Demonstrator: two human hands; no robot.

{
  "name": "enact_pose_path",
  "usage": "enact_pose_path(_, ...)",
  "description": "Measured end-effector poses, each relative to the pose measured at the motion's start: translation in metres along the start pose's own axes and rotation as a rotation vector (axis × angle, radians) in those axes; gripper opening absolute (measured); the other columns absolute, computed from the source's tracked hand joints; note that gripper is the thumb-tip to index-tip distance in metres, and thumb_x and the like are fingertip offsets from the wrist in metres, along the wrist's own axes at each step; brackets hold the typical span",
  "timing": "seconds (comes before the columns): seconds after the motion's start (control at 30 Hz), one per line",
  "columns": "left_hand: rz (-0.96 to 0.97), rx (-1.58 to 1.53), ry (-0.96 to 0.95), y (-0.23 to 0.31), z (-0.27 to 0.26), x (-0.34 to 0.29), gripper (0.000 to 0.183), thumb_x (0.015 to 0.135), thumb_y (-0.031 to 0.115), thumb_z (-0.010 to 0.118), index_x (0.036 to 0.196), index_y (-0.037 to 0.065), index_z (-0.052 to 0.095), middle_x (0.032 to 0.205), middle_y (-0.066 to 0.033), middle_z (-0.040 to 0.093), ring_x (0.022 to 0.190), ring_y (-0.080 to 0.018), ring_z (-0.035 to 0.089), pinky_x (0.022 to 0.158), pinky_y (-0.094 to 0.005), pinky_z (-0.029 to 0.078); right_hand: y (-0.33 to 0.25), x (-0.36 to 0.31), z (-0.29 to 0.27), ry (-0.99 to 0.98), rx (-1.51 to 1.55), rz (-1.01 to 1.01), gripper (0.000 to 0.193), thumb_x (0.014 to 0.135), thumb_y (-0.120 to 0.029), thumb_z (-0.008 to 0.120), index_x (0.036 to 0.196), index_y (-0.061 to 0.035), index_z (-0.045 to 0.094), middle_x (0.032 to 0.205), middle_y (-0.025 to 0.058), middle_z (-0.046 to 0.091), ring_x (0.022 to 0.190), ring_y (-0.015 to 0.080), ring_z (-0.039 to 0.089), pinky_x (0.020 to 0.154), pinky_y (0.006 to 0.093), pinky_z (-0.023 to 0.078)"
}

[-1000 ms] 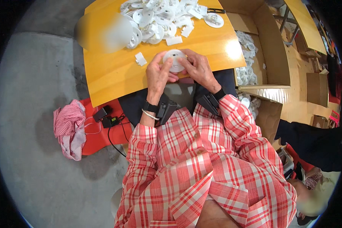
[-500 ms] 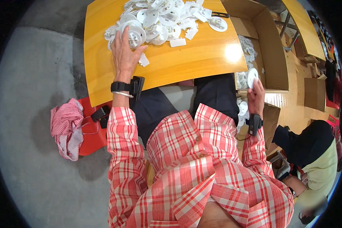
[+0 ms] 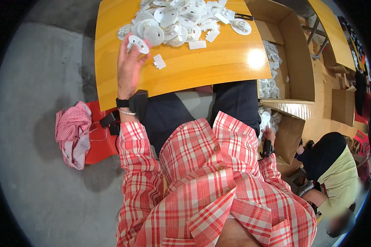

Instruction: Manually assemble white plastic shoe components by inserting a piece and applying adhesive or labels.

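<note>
A round white plastic disc (image 3: 138, 44) with small slots is pinched in the fingers of my left hand (image 3: 128, 68), raised over the table's left part. Close by lies a big heap of similar white discs and clips (image 3: 175, 24). One loose white clip (image 3: 159, 61) rests on the wood nearer to me. Down at my right side, my right hand (image 3: 268, 135) is at the lower cardboard box, its fingers curled against white plastic pieces (image 3: 265, 120). Whether one of those pieces is in its grip is hidden.
The yellow wooden table (image 3: 210, 66) has a black tool (image 3: 244, 16) near its right edge. A large open cardboard box (image 3: 303, 57) with white parts stands beside it. A red chair (image 3: 97, 142) with a pink cloth (image 3: 73, 123) is at left; another person (image 3: 338, 164) sits at right.
My left hand has lifted a disc from the heap and drawn back toward me. My right hand, which held a white disc beside the large box, has dropped to the lower box.
</note>
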State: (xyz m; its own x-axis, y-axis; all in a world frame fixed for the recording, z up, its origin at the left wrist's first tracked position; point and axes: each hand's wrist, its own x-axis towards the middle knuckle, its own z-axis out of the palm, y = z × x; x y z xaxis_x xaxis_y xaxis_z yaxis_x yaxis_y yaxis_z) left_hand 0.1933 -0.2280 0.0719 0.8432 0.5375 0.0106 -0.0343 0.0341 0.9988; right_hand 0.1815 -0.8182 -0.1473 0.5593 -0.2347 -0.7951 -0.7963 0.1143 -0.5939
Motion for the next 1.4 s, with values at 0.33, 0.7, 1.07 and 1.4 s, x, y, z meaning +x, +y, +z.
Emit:
enact_pose_path(0.33, -0.173, -0.982, -0.379, -0.007, 0.010, -0.030, 0.059, 0.094, 0.044, 0.037, 0.139, 0.007, 0.029, 0.132, -0.0312, 0.038, 0.099, -0.0327, 0.055, 0.079, -0.0360, 0.045, -0.001, -0.012, 0.025, 0.082, -0.405, -0.096, 0.020, 0.084, -0.027, 0.061, 0.086, -0.0086, 0.054, 0.059, 0.0062, 0.060, 0.039, 0.0098, 0.040, 0.038, 0.0255, 0.029)
enact_pose_path(0.7, -0.149, -1.040, -0.166, -0.031, -0.007, -0.051, 0.058, 0.093, 0.048, 0.038, 0.131, 0.005, 0.040, 0.130, -0.0254, 0.043, 0.090, -0.0275, 0.053, 0.075, -0.0343, 0.044, 0.022, 0.023, 0.005, -0.020, -0.195, -0.121, 0.041, 0.085, -0.033, 0.062, 0.105, 0.0021, 0.059, 0.066, 0.0083, 0.062, 0.042, 0.0106, 0.045, 0.041, 0.0237, 0.033)
enact_pose_path(1.07, -0.043, -1.139, -0.017, -0.053, -0.007, -0.055, 0.056, 0.092, 0.048, 0.041, 0.126, 0.004, 0.045, 0.124, -0.0205, 0.050, 0.088, -0.0253, 0.053, 0.079, -0.0362, 0.042, -0.167, -0.118, 0.156, 0.038, -0.371, -1.160, 0.022, 0.092, -0.022, 0.055, 0.095, -0.0011, 0.061, 0.069, 0.0012, 0.055, 0.059, 0.0073, 0.051, 0.055, 0.0222, 0.042)
enact_pose_path(1.4, 0.042, -1.179, 0.055, -0.058, -0.007, -0.059, 0.059, 0.090, 0.050, 0.045, 0.127, 0.004, 0.044, 0.122, -0.0208, 0.051, 0.087, -0.0234, 0.054, 0.080, -0.0369, 0.041, -0.168, -0.200, 0.371, -0.865, -0.921, -1.781, 0.024, 0.083, -0.014, 0.060, 0.107, -0.0142, 0.061, 0.089, 0.0099, 0.059, 0.074, 0.0288, 0.060, 0.063, 0.0343, 0.049)
